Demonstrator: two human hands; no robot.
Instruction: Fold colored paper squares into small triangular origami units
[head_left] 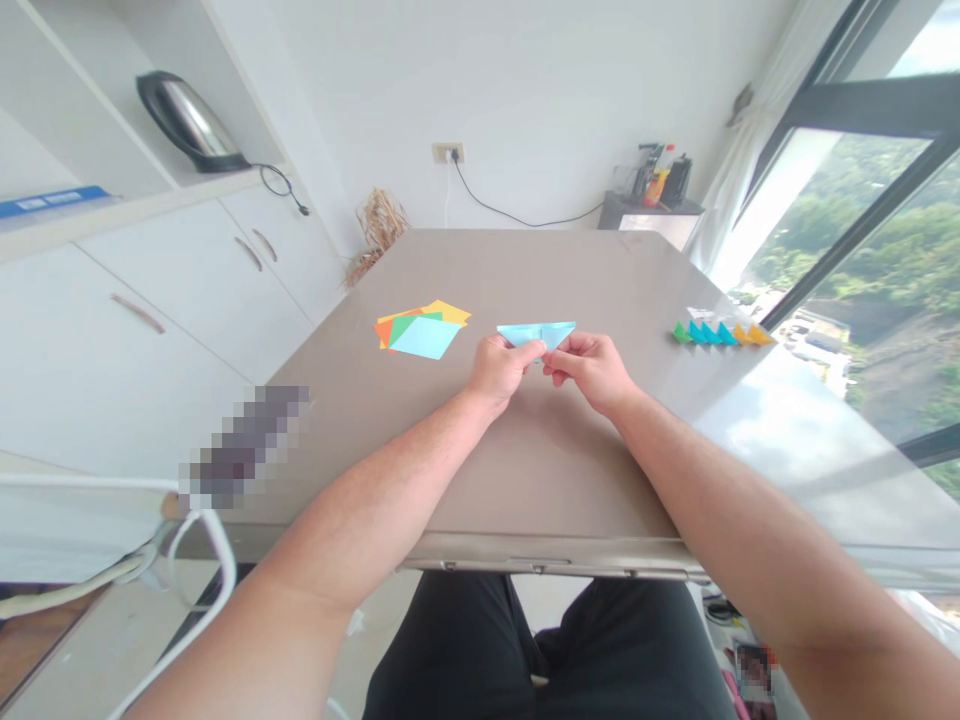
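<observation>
Between my two hands, above the middle of the table, is a light blue folded paper (pixel 525 331) with a long straight top edge and a point toward me. My left hand (pixel 504 368) grips its left part, thumb laid across the front. My right hand (pixel 589 370) pinches the lower right part with thumb and fingers. The paper's lower tip is partly hidden by my fingers. To the left lies a fanned pile of coloured paper sheets (pixel 426 338), light blue on top, with green, orange and yellow beneath. Over at the right stands a row of small folded paper pieces (pixel 712 334) in green, blue and orange.
The brown table (pixel 480 270) reaches to the far wall. A blurred-out dark object (pixel 251 445) lies at its left edge, near a white cable (pixel 217 540). A kettle (pixel 195 125) sits on the left shelf. Bottles (pixel 660 178) stand on a low cabinet behind; a window is at right.
</observation>
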